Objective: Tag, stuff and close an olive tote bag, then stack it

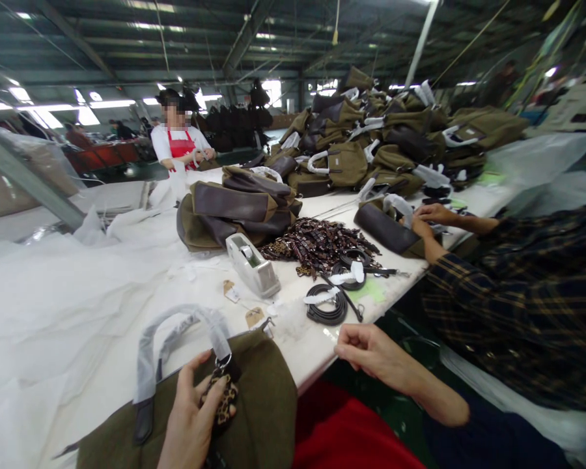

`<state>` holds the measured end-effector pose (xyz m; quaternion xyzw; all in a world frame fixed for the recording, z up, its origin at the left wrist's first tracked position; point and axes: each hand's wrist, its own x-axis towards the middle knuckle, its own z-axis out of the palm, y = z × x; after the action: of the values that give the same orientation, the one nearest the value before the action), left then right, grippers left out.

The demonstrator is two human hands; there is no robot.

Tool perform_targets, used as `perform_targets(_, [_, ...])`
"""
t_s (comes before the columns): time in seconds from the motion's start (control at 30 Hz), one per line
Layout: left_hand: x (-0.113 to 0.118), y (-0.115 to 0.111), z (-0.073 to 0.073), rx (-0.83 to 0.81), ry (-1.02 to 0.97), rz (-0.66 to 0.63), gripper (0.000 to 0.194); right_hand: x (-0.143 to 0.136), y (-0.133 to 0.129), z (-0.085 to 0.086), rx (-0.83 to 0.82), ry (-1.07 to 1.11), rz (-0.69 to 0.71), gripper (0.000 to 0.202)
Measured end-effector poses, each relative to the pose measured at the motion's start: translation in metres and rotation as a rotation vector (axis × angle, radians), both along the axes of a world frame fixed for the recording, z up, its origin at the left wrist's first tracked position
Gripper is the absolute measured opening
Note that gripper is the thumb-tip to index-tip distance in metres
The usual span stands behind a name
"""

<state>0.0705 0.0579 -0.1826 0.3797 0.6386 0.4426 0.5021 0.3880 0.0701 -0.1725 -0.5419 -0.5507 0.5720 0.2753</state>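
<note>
1. No legible text, brand, number or sign anywhere in the head view.
2. Two small tan paper hang tags (pixel 244 305) lie on the white table (pixel 317 345): any printing is too small and blurred to read.
3. Grey-white plastic tape dispenser (pixel 252 265): no marking can be made out on its side.
4. Olive-green canvas bag with brown trim (pixel 268 397) at the near edge: no label shows on its visible face.
5. Pile of olive and brown canvas bags (pixel 385 140) at the far end of the table: small pale patches on some fronts, unreadable at this range.
</note>
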Motion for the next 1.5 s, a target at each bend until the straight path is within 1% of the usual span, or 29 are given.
perform_targets(0.13, [0.003,-0.001,0.008,-0.006,0.031,-0.025,0.070,-0.006,0.004,-0.006,-0.021,-0.024,-0.017,0.027])
perform_targets(0.27, [0.004,-0.001,0.012,-0.012,0.022,-0.026,0.069,-0.014,0.002,-0.008,0.017,0.042,-0.030,0.027])
perform_targets(0.33, [0.004,-0.001,0.012,-0.021,0.019,-0.013,0.070,-0.009,-0.009,-0.009,0.008,0.071,0.019,0.029])
perform_targets(0.4, [0.004,0.000,0.011,-0.025,0.018,-0.008,0.071,0.002,-0.025,-0.013,-0.056,0.095,0.061,0.031])
perform_targets(0.5, [0.005,0.000,0.011,-0.025,0.014,-0.013,0.071,0.025,-0.050,-0.017,-0.112,0.127,0.023,0.032])
perform_targets(0.57, [0.005,-0.001,0.010,-0.013,0.002,-0.013,0.071,0.038,-0.061,-0.014,-0.091,0.240,-0.021,0.032])
perform_targets(0.63, [0.004,-0.002,0.010,0.015,-0.006,-0.017,0.068,0.043,-0.064,-0.004,-0.025,0.455,-0.047,0.035])
perform_targets(0.7, [0.002,-0.003,0.007,0.044,0.005,-0.031,0.060,0.037,-0.057,0.009,0.067,0.632,-0.057,0.038])
perform_targets(0.73, [-0.001,-0.003,0.006,0.050,0.017,-0.044,0.056,0.029,-0.051,0.015,0.097,0.660,-0.043,0.037])
perform_targets(0.77, [-0.003,-0.003,0.003,0.048,0.036,-0.064,0.052,0.018,-0.043,0.020,0.102,0.641,-0.015,0.034])
perform_targets(0.83, [-0.010,-0.003,-0.001,0.034,0.080,-0.111,0.045,-0.010,-0.026,0.024,0.038,0.506,0.070,0.027])
perform_targets(0.9, [-0.016,-0.003,-0.004,0.025,0.122,-0.172,0.040,-0.043,-0.011,0.021,-0.030,0.356,0.172,0.024])
perform_targets(0.93, [-0.018,-0.003,-0.004,0.025,0.134,-0.203,0.038,-0.059,-0.005,0.017,-0.029,0.289,0.218,0.023])
perform_targets(1.0, [-0.022,-0.003,-0.003,0.020,0.134,-0.266,0.038,-0.083,0.002,0.009,0.043,0.161,0.283,0.020])
perform_targets(1.07, [-0.022,-0.003,0.000,0.018,0.123,-0.306,0.038,-0.097,0.004,0.001,0.134,0.046,0.337,0.019])
perform_targets(1.13, [-0.022,-0.002,0.002,0.042,0.131,-0.308,0.035,-0.100,0.004,-0.003,0.175,-0.022,0.396,0.019])
perform_targets(1.23, [-0.019,0.000,0.003,0.099,0.160,-0.285,0.032,-0.094,0.002,-0.003,0.153,-0.067,0.465,0.019])
perform_targets(1.37, [-0.017,0.002,0.001,0.110,0.160,-0.265,0.029,-0.086,0.000,-0.002,0.129,-0.091,0.516,0.019])
perform_targets(1.5, [-0.016,0.001,0.000,0.109,0.146,-0.234,0.030,-0.087,0.001,-0.001,0.127,-0.118,0.538,0.018])
